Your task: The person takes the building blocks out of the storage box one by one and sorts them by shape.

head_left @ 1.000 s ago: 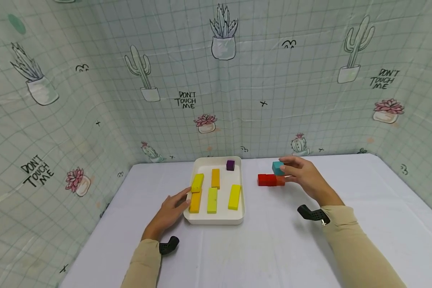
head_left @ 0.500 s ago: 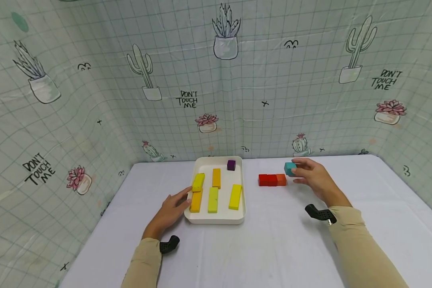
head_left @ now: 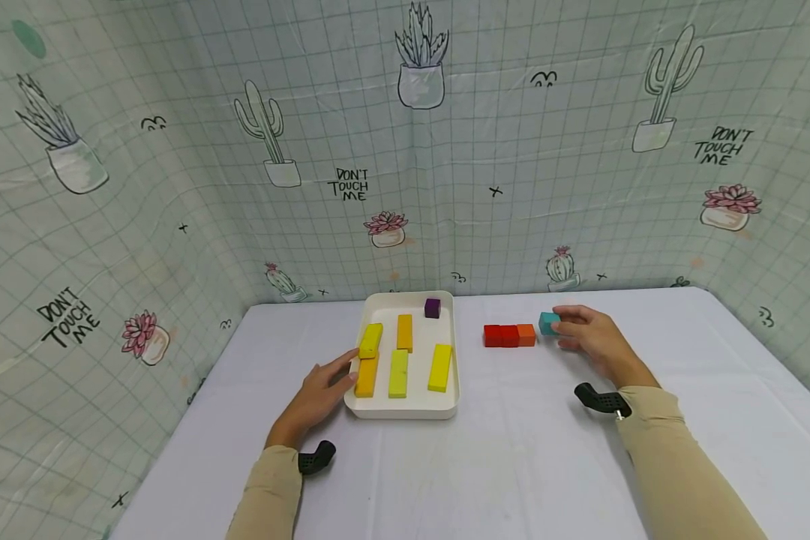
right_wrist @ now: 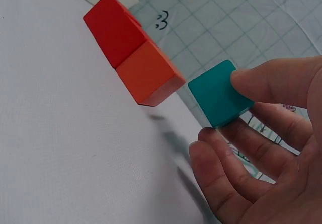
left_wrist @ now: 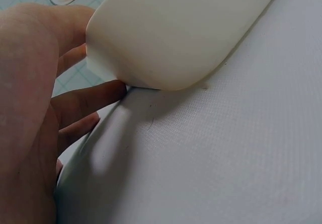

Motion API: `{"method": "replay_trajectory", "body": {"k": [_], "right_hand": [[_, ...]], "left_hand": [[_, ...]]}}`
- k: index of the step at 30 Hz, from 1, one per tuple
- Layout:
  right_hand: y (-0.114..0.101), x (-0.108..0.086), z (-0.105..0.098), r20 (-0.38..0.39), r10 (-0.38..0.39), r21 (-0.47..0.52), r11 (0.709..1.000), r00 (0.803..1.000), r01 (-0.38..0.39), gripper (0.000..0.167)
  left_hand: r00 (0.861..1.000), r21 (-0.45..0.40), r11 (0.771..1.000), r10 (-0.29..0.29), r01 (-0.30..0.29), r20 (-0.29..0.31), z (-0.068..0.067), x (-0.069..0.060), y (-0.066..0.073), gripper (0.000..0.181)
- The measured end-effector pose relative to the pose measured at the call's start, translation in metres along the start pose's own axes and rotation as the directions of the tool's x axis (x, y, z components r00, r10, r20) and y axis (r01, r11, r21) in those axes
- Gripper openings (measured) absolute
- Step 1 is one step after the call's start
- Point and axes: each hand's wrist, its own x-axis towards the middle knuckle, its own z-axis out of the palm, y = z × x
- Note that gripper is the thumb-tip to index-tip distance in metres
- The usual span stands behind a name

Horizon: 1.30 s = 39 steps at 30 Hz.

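In the head view my right hand pinches a teal cube between thumb and fingers. The right wrist view shows that cube tilted, with a gap between it and the orange cube. That orange cube ends a touching row of two red cubes and itself on the table. My left hand rests its fairly straight fingers against the left side of a white tray. In the left wrist view, fingertips touch the tray's outer wall; part of the hand is hidden behind it.
Inside the tray lie yellow blocks, orange-yellow blocks, a lime block and a purple cube. One yellow block overlaps an orange-yellow one. A white cloth covers the table; a patterned curtain rises behind.
My right hand has carried the teal cube from above the orange cube rightward, then lower, beside the row's right end. The left hand and tray have stayed in place.
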Motion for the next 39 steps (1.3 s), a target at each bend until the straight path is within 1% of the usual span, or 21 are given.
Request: {"method": "replay_trajectory", "body": {"k": [6, 12, 15, 19, 23, 31, 39], "right_hand": [[0.004, 0.001, -0.001, 0.016, 0.019, -0.069, 0.997, 1.000, -0.017, 0.057], [0.004, 0.003, 0.002, 0.007, 0.008, -0.123, 0.992, 1.000, -0.007, 0.055], [0.005, 0.004, 0.004, 0.002, 0.003, -0.170, 0.985, 1.000, -0.003, 0.054], [0.005, 0.006, 0.006, -0.004, 0.016, -0.246, 0.969, 1.000, -0.016, 0.051], [0.006, 0.008, 0.007, -0.002, 0.019, -0.296, 0.955, 1.000, -0.019, 0.050], [0.007, 0.008, 0.009, 0.000, -0.005, -0.338, 0.941, 1.000, 0.005, 0.050], [0.007, 0.006, 0.010, -0.001, 0.011, -0.355, 0.935, 1.000, -0.011, 0.050]], "left_hand": [[1.000, 0.003, 1.000, 0.007, -0.007, -0.002, -0.001, -0.001, 0.001, 0.054], [1.000, 0.009, 1.000, 0.008, -0.008, -0.005, -0.002, -0.001, 0.002, 0.054], [1.000, 0.002, 1.000, 0.003, -0.003, -0.003, -0.001, -0.001, 0.002, 0.054], [1.000, -0.008, 1.000, 0.000, 0.000, 0.005, -0.001, -0.001, 0.001, 0.055], [1.000, -0.004, 1.000, -0.004, 0.004, 0.000, -0.001, -0.001, 0.001, 0.054], [1.000, -0.007, 1.000, 0.004, -0.004, -0.003, -0.001, 0.001, 0.000, 0.054], [1.000, -0.004, 1.000, 0.012, -0.012, -0.002, 0.000, 0.001, -0.001, 0.054]]}}
